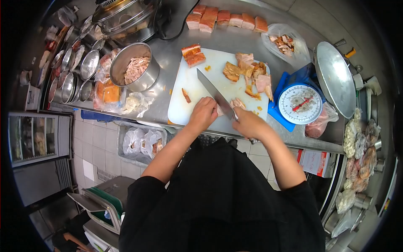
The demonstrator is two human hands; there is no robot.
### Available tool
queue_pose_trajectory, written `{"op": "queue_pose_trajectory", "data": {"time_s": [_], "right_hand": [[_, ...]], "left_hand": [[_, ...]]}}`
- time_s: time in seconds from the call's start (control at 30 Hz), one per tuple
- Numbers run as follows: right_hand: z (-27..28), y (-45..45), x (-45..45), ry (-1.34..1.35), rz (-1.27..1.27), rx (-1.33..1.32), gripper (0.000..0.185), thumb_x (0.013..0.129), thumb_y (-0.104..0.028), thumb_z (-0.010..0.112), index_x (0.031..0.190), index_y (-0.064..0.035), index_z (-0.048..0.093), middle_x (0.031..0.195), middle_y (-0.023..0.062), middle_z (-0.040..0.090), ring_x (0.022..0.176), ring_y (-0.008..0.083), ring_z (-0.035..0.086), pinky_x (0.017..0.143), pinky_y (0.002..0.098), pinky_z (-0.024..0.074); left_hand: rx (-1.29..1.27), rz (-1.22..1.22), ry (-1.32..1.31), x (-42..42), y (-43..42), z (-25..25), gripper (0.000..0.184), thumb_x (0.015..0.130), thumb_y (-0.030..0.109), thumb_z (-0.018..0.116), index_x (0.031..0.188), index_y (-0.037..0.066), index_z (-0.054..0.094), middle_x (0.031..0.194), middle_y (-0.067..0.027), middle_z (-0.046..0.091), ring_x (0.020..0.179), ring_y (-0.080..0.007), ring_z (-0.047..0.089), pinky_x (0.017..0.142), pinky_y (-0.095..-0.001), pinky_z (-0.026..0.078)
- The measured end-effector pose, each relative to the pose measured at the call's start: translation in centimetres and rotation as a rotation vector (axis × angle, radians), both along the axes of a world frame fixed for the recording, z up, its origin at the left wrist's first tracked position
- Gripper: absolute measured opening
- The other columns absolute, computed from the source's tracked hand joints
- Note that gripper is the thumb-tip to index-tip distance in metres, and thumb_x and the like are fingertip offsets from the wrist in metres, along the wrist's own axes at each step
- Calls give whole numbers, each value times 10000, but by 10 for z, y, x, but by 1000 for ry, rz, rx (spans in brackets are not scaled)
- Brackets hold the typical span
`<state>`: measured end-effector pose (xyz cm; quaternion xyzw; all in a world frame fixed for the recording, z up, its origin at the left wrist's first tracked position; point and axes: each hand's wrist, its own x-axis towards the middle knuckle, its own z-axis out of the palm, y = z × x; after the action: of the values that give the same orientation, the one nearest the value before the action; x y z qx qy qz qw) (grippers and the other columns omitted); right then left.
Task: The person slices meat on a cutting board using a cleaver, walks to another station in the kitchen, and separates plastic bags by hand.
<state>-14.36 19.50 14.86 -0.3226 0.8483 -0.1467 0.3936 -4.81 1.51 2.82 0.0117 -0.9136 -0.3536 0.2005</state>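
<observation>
A large knife (216, 95) is in my right hand (248, 122), its blade pointing up and left over the white cutting board (178, 107). My left hand (204, 112) has its fingers curled down on the board, left of the blade, against a piece of meat that is mostly hidden. Some cut meat (237, 103) lies just right of the blade. A block of roasted meat (193, 55) sits at the board's upper left, and a small brown strip (186, 95) lies below it. Several browned pieces (231, 71) are spread over the board's right side.
A steel pot (152, 75) of sliced meat stands left of the board. Blocks of meat (236, 20) line the back. On the right are a bag of pieces (300, 50), a blue scale (303, 80) and its metal pan (333, 75). A crate (122, 140) is below.
</observation>
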Motion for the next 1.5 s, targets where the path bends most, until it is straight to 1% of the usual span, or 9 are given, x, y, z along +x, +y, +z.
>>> {"op": "queue_pose_trajectory", "data": {"time_s": [0.07, 0.2, 0.63, 0.83, 0.93, 1.03, 1.2, 1.43, 1.5], "right_hand": [[-57, 9, 13, 224, -26, -267, 405, 887, -186, 636, 1228, 19, 563, 1047, 314, 702, 983, 453, 698, 881, 523, 539], [-19, -13, -6, -47, -158, -117, 397, 882, -179, 627, 1231, 3, 568, 1051, 304, 707, 997, 463, 687, 889, 532, 533], [-37, -16, 1, 257, 60, -166, 406, 892, -168, 608, 1255, 9, 570, 1046, 290, 715, 1014, 448, 692, 916, 516, 530], [25, -5, 9, -75, 45, 99, 416, 889, -164, 610, 1256, 24, 565, 1106, 323, 693, 1064, 451, 675, 940, 499, 525], [-35, -6, 11, 209, 58, -212, 411, 893, -163, 597, 1249, 37, 556, 1005, 309, 713, 939, 445, 704, 864, 505, 545], [-5, -17, -8, -69, -12, -51, 418, 887, -167, 601, 1251, 36, 559, 971, 294, 718, 925, 447, 706, 846, 508, 549], [2, -5, 10, -48, -7, -16, 367, 895, -165, 587, 1215, 16, 580, 937, 309, 710, 834, 439, 717, 834, 523, 543], [-49, 16, -15, -271, -336, -356, 237, 904, -129, 632, 1114, -38, 570, 646, 86, 563, 463, 169, 565, 433, 335, 440], [-48, 28, -14, -507, -505, -552, 260, 919, -114, 648, 1156, -51, 562, 633, 40, 551, 428, 152, 517, 404, 317, 420]], "left_hand": [[-6, 19, 29, -1, 1, -7, 163, 796, 21, 709, 939, 15, 632, 998, -136, 631, 979, -362, 601, 863, -444, 502], [-5, -5, 65, 1, -1, -4, 156, 800, 20, 726, 927, 14, 635, 1025, -136, 651, 1006, -358, 614, 876, -443, 512], [-43, 6, 93, 10, 2, -6, 139, 765, 9, 714, 888, 15, 649, 931, -138, 610, 910, -369, 580, 818, -449, 487], [-77, 66, 108, 13, 7, -6, 130, 751, 7, 715, 854, 21, 636, 914, -136, 608, 901, -363, 578, 808, -448, 486], [-97, 74, 127, 7, 6, -6, 135, 749, 6, 715, 850, 20, 627, 905, -128, 605, 888, -359, 576, 804, -447, 484], [-96, 43, 154, 11, 5, -5, 132, 751, 9, 716, 844, 20, 623, 892, -124, 599, 878, -355, 575, 802, -444, 484], [-96, 75, 150, 12, 7, -7, 140, 737, 18, 718, 843, 32, 627, 886, -122, 596, 878, -352, 575, 805, -445, 482], [-72, -18, 67, 11, -1, 2, 110, 782, 30, 714, 871, 43, 651, 888, -96, 617, 899, -284, 614, 825, -398, 507], [573, 232, -104, 9, 4, 2, 69, 859, 33, 703, 911, 52, 662, 917, -45, 650, 901, -198, 638, 809, -353, 511]]}}
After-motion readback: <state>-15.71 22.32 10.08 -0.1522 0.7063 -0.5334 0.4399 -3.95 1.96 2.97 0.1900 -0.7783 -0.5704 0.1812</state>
